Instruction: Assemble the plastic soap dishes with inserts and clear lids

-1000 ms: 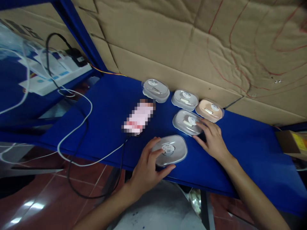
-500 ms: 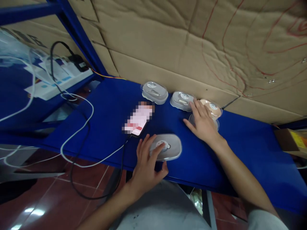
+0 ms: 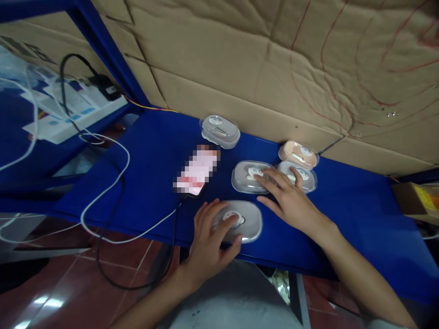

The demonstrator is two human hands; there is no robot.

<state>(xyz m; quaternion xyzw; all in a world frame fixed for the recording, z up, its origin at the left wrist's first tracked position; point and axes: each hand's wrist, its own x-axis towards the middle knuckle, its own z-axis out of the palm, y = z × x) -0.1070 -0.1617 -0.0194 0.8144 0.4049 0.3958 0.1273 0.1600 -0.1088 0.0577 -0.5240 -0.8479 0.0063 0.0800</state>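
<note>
My left hand (image 3: 214, 240), fingers spread and slightly bent, rests over the left end of a clear-lidded, grey oval plastic case (image 3: 252, 221). Its index finger is on the round white label, and the thumb is by the near edge. My right hand (image 3: 291, 196) is open, with its fingertips on the right part of another grey case (image 3: 242, 178) in the middle. Partly under the same hand lies a third grey case (image 3: 310, 183). Behind that one is a peach-coloured case (image 3: 295, 155).
Another grey case (image 3: 221, 132) stands at the back by the cardboard wall (image 3: 219, 73). A phone (image 3: 197, 171) with a blurred screen and a cable lies left on the blue shelf (image 3: 144, 146). A power strip (image 3: 75, 121) with cords is at far left, a cardboard box (image 3: 416, 201) at right.
My right hand has moved toward me, and the grey case from the back middle has come forward and left with it. The case under my left hand has shifted slightly nearer.
</note>
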